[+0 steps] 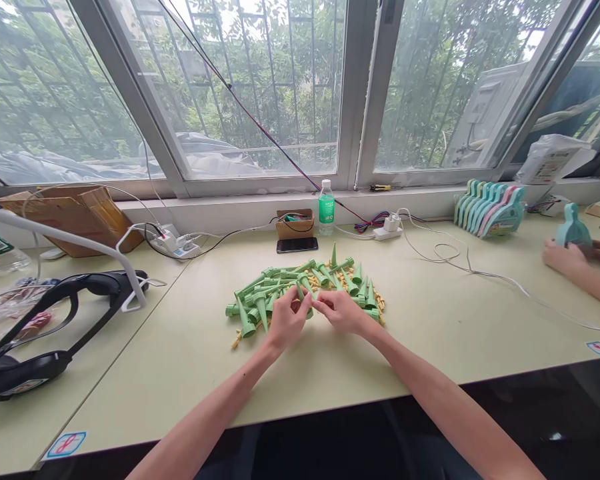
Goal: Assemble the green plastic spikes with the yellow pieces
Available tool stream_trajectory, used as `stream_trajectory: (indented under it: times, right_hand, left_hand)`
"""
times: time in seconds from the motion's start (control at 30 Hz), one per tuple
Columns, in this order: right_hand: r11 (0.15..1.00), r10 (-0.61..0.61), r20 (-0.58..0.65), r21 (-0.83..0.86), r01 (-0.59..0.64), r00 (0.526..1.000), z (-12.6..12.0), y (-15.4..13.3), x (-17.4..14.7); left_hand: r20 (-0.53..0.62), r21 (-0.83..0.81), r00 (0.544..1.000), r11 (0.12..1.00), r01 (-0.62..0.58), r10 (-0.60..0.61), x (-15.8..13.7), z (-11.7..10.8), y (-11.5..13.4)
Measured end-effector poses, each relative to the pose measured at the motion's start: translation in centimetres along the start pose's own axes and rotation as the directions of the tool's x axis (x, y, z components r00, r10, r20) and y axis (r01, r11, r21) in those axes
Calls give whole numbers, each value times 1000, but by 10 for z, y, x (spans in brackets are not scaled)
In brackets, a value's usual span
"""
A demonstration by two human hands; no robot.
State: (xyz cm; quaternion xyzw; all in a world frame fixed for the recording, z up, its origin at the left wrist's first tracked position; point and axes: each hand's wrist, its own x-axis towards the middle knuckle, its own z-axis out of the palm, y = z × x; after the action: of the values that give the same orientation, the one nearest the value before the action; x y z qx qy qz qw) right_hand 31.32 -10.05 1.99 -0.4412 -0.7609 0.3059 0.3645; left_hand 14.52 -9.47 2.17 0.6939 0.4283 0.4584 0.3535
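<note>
My left hand (289, 321) is closed around a green plastic cone spike (300, 291), its tip pointing up and away from me. Close beside it, almost touching, my right hand (343, 312) is pinched. Whatever sits between its fingertips is too small and hidden to make out. Right behind both hands spreads a pile of similar green cone spikes (261, 305) with wide ribbed collars, lying at all angles, a few pointing up. Small yellow pieces (381, 304) lie under and around the pile.
Behind the pile are a phone (297, 245), a small cardboard box (294, 225) and a bottle (326, 208). A black headset (75, 293) lies left. A white cable (505, 279) crosses the right side, near stacked pastel hangers (490, 208) and another person's hands (566, 259) holding a teal item.
</note>
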Motion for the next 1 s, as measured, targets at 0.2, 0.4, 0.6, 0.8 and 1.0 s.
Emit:
stream_trajectory:
  times: [0.2,0.4,0.6,0.8,1.0]
  right_hand:
    - [1000,9,0,0,-9,1000,0,1,0]
    - [1000,8,1,-2,-8,1000,0,1,0]
    - [1000,7,7,1,-7,1000,1,2,0]
    - [1000,14,7,-7,-14,1000,2,2,0]
    - [1000,13,8,-1,-13,1000,1,2,0]
  left_hand:
    - [-3,-6,1000,1000,-5,5,0,0,0]
    - [-2,5,1000,1000,-7,7,0,-1,-1]
    - [8,-20,1000,1000,12,-11,0,-1,0]
    - [-10,-42,1000,999,24,-25,0,0,2]
    - [-18,-64,999,997,36,-38,0,1,4]
